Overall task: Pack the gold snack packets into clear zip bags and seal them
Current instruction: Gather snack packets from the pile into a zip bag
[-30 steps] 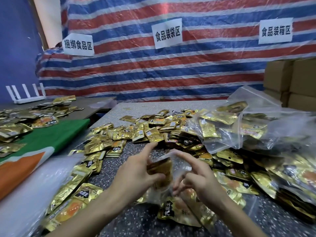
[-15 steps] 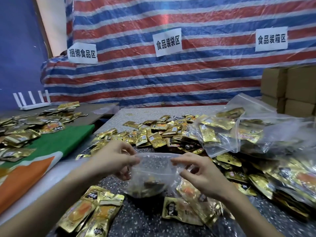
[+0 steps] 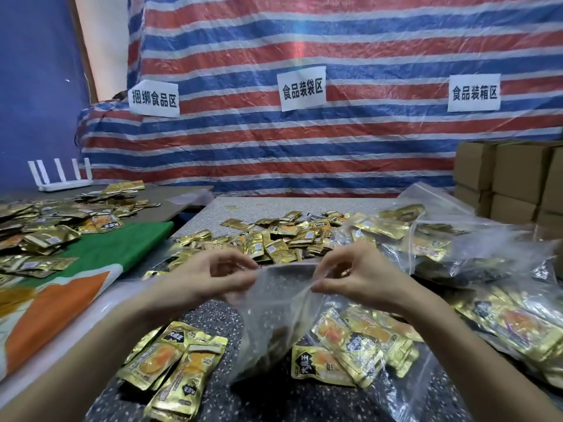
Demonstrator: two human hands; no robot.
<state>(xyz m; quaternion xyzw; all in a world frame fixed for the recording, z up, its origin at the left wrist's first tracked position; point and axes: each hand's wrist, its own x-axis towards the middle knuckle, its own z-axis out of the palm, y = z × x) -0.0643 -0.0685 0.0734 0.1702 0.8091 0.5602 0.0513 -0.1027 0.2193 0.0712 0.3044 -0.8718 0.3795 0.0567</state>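
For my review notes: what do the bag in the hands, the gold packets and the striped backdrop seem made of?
Zip bag: thin clear plastic film, glossy; the speckled table shows through it.
Gold packets: likely metallised foil laminate, shiny, with crinkled glints and printed faces.
Striped backdrop: probably woven plastic tarp, with a faint sheen and sharp wrinkles.

We find bare surface [image 3: 210,318] just below our left hand [image 3: 213,278], and a pale strip of it at the far edge, behind the packet heap [image 3: 274,239]. The bag [image 3: 274,306], stretched from this hand to our right hand [image 3: 359,275], blocks the middle. Beside it, left and right, lie loose packets [image 3: 173,363]. On the right, filled bags [image 3: 457,248] and boxes [image 3: 515,181] close the way.
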